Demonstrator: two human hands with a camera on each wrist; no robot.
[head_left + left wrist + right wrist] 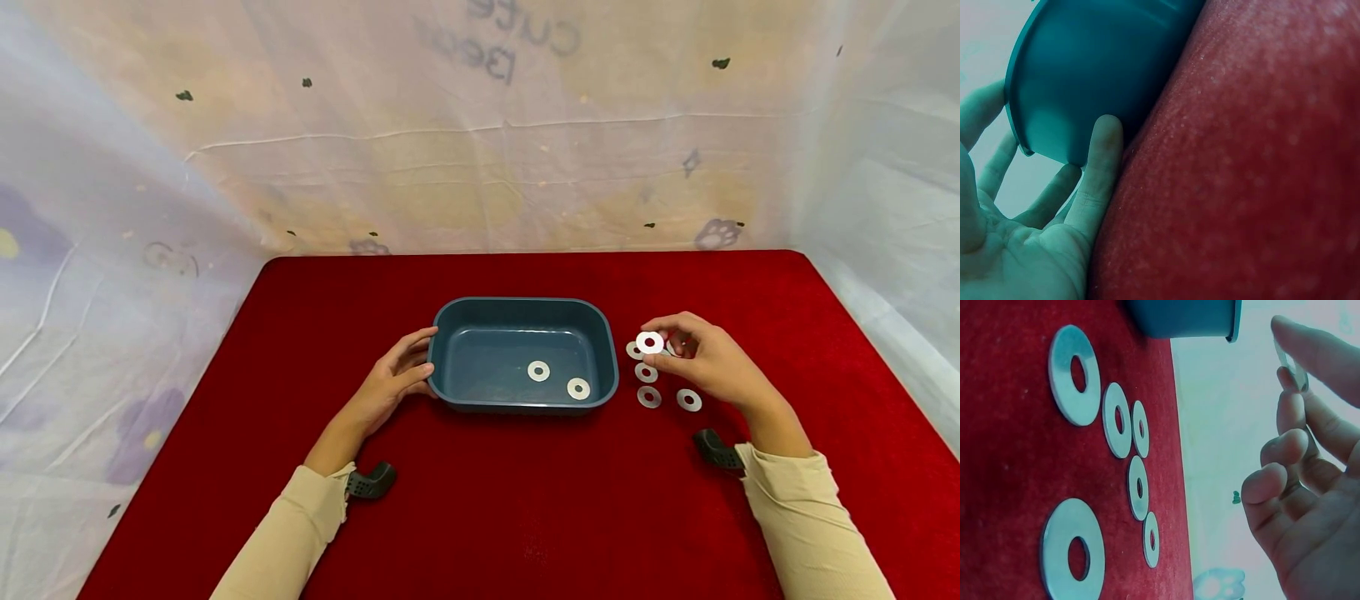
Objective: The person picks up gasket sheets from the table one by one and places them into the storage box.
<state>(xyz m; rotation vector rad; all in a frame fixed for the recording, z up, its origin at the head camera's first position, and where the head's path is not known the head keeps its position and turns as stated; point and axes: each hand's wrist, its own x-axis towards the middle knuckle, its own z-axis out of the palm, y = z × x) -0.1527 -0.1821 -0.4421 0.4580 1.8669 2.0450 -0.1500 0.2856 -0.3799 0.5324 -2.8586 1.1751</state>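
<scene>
The right hand [705,357] pinches 1 washer [641,342], partly hiding perhaps 2 loose washers [631,351] beneath, while the left hand [381,390] touches the bin [487,358] with extended fingers.

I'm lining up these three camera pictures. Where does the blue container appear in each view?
Head: the blue container is near the centre, slightly low and right.
Left wrist: the blue container is upper left, cut off by the top edge.
Right wrist: only part of the blue container shows, at the top edge.
Shared landmark: the red cloth beneath it.
</scene>
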